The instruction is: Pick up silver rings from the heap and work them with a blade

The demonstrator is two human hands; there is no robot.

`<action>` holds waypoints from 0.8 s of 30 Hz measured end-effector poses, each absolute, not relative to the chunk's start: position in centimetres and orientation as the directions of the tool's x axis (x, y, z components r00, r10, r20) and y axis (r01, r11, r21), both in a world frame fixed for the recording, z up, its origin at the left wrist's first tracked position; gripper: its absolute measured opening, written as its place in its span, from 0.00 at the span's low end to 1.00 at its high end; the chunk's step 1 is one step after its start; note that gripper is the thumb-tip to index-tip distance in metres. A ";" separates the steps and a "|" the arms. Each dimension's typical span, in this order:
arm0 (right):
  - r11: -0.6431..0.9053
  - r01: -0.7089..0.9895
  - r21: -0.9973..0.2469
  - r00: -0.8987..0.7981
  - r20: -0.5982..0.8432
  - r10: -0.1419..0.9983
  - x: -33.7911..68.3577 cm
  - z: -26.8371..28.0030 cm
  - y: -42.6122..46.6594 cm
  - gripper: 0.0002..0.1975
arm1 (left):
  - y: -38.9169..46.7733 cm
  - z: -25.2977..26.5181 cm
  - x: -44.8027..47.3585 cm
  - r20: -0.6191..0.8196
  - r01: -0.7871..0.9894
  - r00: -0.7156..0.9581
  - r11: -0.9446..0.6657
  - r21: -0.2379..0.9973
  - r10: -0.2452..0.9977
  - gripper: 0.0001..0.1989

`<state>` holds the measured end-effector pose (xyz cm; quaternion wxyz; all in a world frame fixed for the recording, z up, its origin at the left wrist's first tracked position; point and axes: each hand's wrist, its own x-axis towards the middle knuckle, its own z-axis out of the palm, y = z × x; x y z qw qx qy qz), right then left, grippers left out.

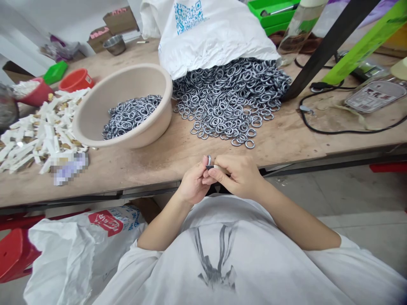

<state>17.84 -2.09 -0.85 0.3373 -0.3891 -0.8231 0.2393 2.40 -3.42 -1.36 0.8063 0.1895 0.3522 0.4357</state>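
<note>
Both my hands meet just off the table's front edge. Between thumb and fingers, my left hand (194,181) pinches one shiny grey ring (209,160). My right hand (239,174) is closed on a small tool with a dark tip and a pale handle (218,168), mostly covered by the fingers. Its dark tip is close to the ring; whether they touch I cannot tell. Beyond my hands, a heap of similar rings (219,106) spills onto the table from a white sack (216,38). More rings (135,114) lie in a beige basin (124,142) to the left.
White strips (47,131) lie piled at the table's left, near a red container (76,80). A dark post (327,46), a black cable (318,130) and a labelled jar (375,95) stand or lie at right. Below is a white bag (73,254) beside a red stool (17,254).
</note>
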 end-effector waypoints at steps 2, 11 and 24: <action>0.585 0.462 -0.667 -0.477 0.368 0.798 17.9 -0.7 -2.1 0.19 | -3.4 -1.3 2.4 -0.406 -0.562 0.382 0.558 0.611 0.830 0.28; 0.348 0.413 -0.842 -0.275 0.249 0.929 18.2 -2.2 -0.6 0.22 | -3.9 -1.6 2.0 -0.251 -0.458 0.490 0.492 0.741 0.835 0.28; 0.139 0.952 -0.273 -0.099 0.156 0.983 20.6 -4.2 3.2 0.11 | -2.8 -1.4 0.4 -0.328 -0.416 0.265 0.414 0.809 0.907 0.14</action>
